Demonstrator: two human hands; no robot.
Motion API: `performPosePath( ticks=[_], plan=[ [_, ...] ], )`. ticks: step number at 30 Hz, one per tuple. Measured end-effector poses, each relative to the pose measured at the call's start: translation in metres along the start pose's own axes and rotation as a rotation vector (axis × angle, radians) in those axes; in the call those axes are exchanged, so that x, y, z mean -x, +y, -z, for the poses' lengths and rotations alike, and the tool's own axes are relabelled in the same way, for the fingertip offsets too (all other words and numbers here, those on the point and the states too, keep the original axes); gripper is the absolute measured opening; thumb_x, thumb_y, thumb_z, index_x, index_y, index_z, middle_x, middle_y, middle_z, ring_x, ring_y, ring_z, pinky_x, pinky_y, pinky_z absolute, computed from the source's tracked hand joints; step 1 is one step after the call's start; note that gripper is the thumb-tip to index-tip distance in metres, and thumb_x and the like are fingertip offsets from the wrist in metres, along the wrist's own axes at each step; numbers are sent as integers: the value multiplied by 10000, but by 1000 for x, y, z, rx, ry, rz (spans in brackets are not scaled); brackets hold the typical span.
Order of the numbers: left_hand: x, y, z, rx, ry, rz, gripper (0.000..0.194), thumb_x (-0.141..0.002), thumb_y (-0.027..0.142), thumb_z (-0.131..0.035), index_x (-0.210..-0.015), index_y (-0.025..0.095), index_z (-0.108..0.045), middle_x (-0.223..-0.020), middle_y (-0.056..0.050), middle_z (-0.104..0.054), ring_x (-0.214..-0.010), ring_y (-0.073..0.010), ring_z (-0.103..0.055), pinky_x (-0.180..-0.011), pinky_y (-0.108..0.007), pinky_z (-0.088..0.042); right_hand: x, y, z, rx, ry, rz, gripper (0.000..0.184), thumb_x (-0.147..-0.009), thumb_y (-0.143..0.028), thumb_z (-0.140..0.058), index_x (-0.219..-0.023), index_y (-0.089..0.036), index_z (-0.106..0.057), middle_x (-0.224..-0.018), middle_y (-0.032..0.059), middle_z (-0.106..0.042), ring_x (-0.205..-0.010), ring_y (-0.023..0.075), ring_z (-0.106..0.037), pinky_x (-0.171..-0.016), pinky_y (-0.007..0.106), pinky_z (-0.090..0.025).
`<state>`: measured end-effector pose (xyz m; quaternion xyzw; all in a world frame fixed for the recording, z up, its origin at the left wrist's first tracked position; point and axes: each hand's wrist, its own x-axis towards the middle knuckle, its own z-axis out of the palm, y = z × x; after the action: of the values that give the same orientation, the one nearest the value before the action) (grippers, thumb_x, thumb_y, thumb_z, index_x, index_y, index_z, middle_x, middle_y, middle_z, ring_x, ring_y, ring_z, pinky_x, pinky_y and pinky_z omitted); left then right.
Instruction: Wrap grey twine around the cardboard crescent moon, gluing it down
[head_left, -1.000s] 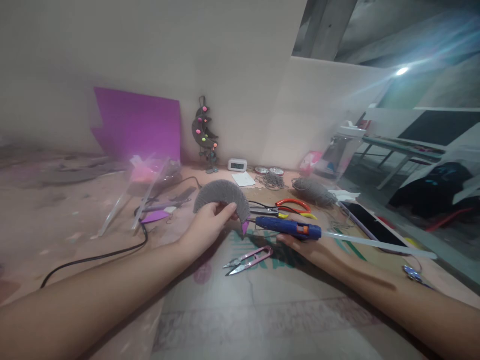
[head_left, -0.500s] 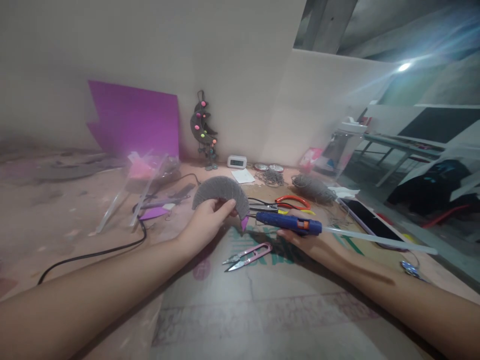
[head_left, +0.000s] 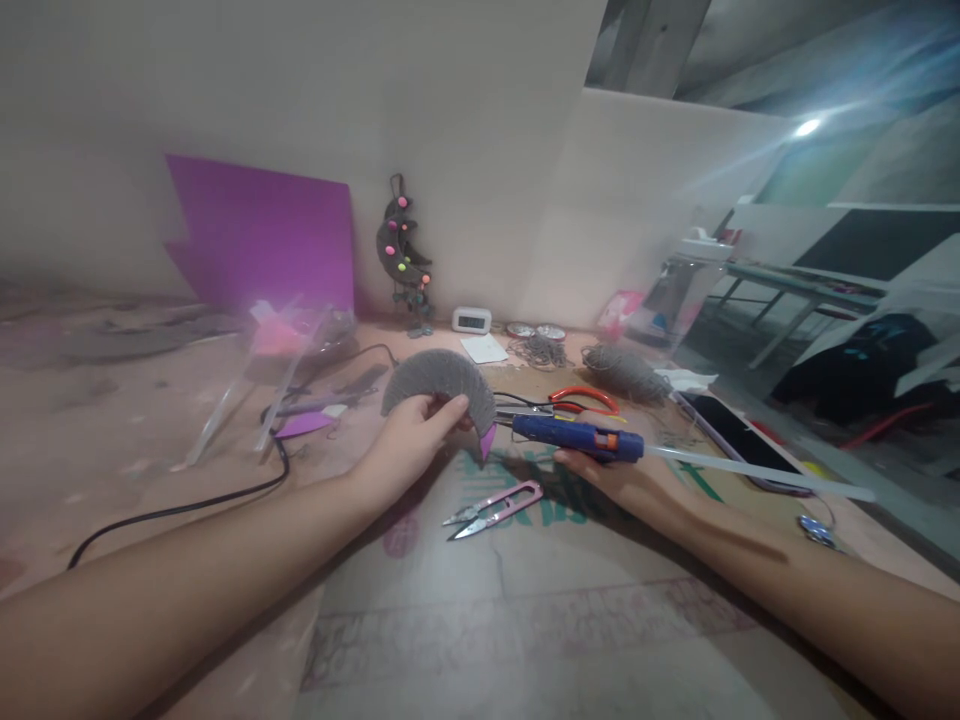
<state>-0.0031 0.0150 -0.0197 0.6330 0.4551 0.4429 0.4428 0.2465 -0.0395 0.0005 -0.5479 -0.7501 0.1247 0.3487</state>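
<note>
Between thumb and fingers, my left hand (head_left: 421, 432) pinches a crescent (head_left: 442, 378) wound in grey yarn, with a bare purple tip (head_left: 487, 441) at its lower right end. My right hand (head_left: 600, 470) is wrapped round a blue hot glue gun (head_left: 574, 436), partly hiding its handle. A long clear glue stick (head_left: 757, 472) sticks out of the gun's back. The gun's nozzle points left, close beside the purple tip; whether they touch I cannot tell. Below both hands lie pink-handled thread snips (head_left: 495, 510) with their blades apart.
Behind the gun lie orange-handled pliers (head_left: 585, 399). A finished-looking moon ornament (head_left: 401, 245) hangs by the wall near a small clock (head_left: 472, 320). Grey yarn (head_left: 622, 370) and a phone (head_left: 742, 440) are to the right. Purple card (head_left: 262, 235), clear glue sticks (head_left: 289, 385) and a black cord (head_left: 187, 510) are left.
The nozzle and the purple tip are slightly closer together. Both hands keep their holds; the whole view has shifted a little.
</note>
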Motion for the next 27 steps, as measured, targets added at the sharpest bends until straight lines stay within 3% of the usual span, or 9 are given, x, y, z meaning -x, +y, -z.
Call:
performPosePath(
  ticks=[5, 12, 21, 27],
  plan=[
    [1, 3, 0, 6, 2, 21, 404, -832, 543, -591, -755, 157, -682, -836, -69, -749, -822, -217, -668, -765, -283, -458, -1, 0, -1, 38, 2, -37, 244, -759, -394, -643, -658, -199, -536, -600, -9, -547, -563, 148, -519, -496, 246, -416],
    [2, 7, 0, 53, 19, 43, 381, -812, 521, -621, -733, 152, -677, -808, -73, -741, -795, -214, -661, -738, -289, -450, -2, 6, -1, 54, -43, -111, 274, -793, -489, -620, -732, -223, -593, -659, 3, -615, -630, 182, -582, -562, 273, -466],
    [0, 3, 0, 81, 16, 36, 394, -823, 530, -608, -741, 148, -661, -795, -68, -726, -780, -206, -658, -739, -291, -451, -6, 3, 4, 10, 65, -97, 281, -838, -480, -586, -854, -207, -649, -717, 19, -670, -683, 198, -643, -669, 313, -530],
    [0, 0, 0, 62, 14, 4, 400, -835, 533, -595, -742, 150, -665, -774, -64, -726, -765, -207, -661, -743, -296, -459, -21, 1, 18, -168, 104, -23, 317, -927, -459, -480, -901, -197, -657, -929, 55, -714, -860, 203, -678, -807, 333, -547]
  ],
)
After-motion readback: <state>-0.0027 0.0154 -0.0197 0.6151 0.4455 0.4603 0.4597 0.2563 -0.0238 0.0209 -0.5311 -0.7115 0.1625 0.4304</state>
